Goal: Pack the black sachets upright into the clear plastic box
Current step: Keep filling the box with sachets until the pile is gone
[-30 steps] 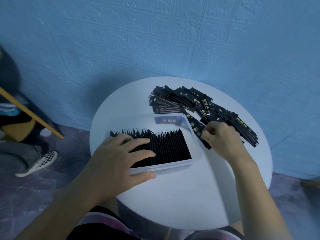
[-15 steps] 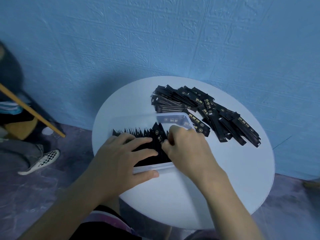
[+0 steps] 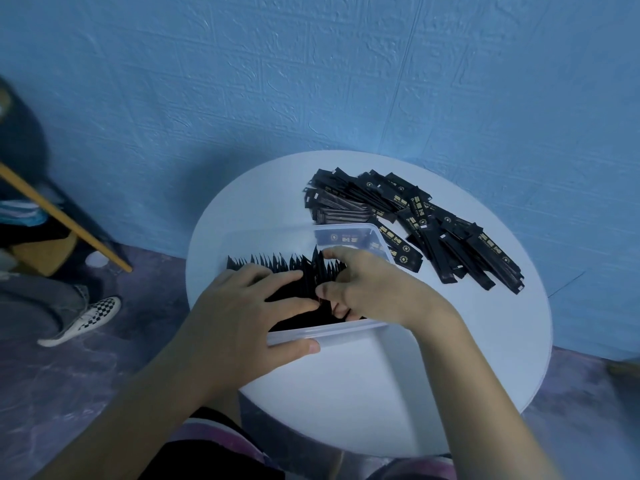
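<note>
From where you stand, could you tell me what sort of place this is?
Likely an informal room used for hand packing, not a factory line: a round white table by a blue textured wall, black sachets heaped beside a clear plastic box, a bystander's checkered shoe.

Single head-worn view, forward and steeply down (close) onto the round table [image 3: 346,393]

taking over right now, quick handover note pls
Left hand: fingers flat on the packed row, thumb against the near wall of the clear plastic box.
Right hand: pinches a raised sachet into the row.
Done: upright sachets fill the box's left part.
Left: seat this sachet, then pack the loose pile lying on the round table beyond the box.
</note>
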Available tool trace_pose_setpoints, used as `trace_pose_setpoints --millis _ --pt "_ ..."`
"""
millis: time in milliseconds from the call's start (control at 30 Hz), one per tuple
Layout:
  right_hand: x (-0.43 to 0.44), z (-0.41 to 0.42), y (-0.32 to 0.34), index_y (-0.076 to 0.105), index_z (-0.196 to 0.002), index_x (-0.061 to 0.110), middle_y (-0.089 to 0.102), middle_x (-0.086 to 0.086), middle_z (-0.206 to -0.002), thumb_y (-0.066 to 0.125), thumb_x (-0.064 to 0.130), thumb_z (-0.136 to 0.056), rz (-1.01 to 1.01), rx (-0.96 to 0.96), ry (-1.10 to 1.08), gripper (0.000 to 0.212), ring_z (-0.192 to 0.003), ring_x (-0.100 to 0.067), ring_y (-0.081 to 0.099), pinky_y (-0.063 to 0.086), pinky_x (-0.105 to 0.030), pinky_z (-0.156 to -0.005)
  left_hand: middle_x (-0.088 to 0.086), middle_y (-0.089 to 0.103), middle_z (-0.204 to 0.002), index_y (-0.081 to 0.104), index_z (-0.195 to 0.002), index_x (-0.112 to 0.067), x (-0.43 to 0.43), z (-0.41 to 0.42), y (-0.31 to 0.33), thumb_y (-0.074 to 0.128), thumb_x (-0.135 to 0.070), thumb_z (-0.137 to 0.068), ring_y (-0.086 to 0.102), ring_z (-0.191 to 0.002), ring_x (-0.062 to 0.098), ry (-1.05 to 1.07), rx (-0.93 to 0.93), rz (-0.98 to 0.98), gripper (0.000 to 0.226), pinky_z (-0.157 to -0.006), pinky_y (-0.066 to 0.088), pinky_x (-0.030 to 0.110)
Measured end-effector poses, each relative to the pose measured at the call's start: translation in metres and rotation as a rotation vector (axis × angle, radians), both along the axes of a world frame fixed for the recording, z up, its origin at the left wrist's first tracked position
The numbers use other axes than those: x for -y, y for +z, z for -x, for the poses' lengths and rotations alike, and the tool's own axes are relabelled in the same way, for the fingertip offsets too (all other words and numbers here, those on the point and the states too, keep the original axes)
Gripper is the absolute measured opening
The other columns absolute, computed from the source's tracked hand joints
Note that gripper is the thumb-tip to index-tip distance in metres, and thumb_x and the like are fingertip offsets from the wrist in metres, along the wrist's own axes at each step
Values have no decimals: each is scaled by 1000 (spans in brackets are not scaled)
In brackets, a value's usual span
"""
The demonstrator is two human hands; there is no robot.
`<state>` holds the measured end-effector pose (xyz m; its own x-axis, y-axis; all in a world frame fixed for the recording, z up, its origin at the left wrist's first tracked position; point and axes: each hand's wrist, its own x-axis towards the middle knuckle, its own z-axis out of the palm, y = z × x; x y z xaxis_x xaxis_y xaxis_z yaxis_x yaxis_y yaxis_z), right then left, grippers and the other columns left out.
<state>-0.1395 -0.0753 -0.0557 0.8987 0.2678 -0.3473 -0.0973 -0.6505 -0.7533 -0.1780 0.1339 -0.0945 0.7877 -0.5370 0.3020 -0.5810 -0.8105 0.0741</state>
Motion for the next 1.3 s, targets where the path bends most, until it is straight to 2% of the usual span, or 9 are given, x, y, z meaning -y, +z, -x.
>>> trace_pose_setpoints --millis 100,300,467,633,733,900,1100,1200,1300 --pt "-1 -1 3 33 -154 20 69 -3 -73 64 16 -96 -45 -32 -3 66 -64 -12 68 53 -21 -61 -8 65 -132 71 -117 -41 0 -1 -1 46 -74 -83 62 -106 23 -2 6 -3 54 -82 51 43" --pt "1 -3 0 35 -153 24 67 -8 -88 68 14 -95 -58 -65 17 68 -72 -15 69 55 -22 -66 -7 65 -133 71 -118 -39 0 0 -2 46 -74 -84 63 -105 23 -3 21 13 55 -81 52 42" --pt "1 -4 -3 33 -155 21 65 -9 -91 62 15 -99 -107 -77 26 63 -77 -17 70 57 -22 -70 -8 65 -133 70 -120 -36 0 0 -2 47 -74 -82 64 -104 21 -5 39 26 58 -79 53 43" --pt "0 -7 -3 31 -155 13 65 -8 -83 64 10 -97 -112 -83 22 66 -68 -13 67 56 -19 -62 -10 66 -132 71 -120 -36 1 0 -2 46 -74 -82 64 -102 19 -4 54 40 59 -78 53 41" --pt "0 -10 -1 27 -156 10 65 -13 -84 63 5 -97 -139 -116 27 70 -67 -15 65 57 -18 -59 -12 65 -131 72 -120 -36 0 0 -3 47 -74 -83 63 -103 18 -19 43 58 59 -78 54 41" --pt "-3 -16 -1 25 -158 18 66 -20 -93 64 8 -96 -123 -138 45 74 -69 -18 66 58 -23 -60 -15 64 -132 72 -120 -38 0 0 -2 48 -75 -82 61 -105 16 -14 32 73 58 -81 52 40" --pt "-4 -17 -8 30 -154 28 61 -10 -83 61 20 -100 -117 -84 54 63 -60 -15 63 54 -23 -57 -16 64 -132 71 -120 -39 -1 0 -3 47 -75 -83 61 -104 17 -11 38 63 58 -80 51 39" --pt "-1 -18 -9 40 -147 26 62 -10 -89 64 15 -98 -137 -59 34 56 -67 -14 67 58 -26 -64 -16 64 -132 71 -121 -38 0 0 -3 48 -75 -82 62 -104 18 -7 44 64 58 -80 52 39" --pt "1 -18 -10 45 -145 25 62 -6 -90 64 13 -97 -154 -36 12 53 -74 -17 71 62 -35 -79 -15 64 -132 70 -123 -40 -1 -1 -3 48 -74 -83 62 -104 19 -15 43 64 57 -78 54 41"
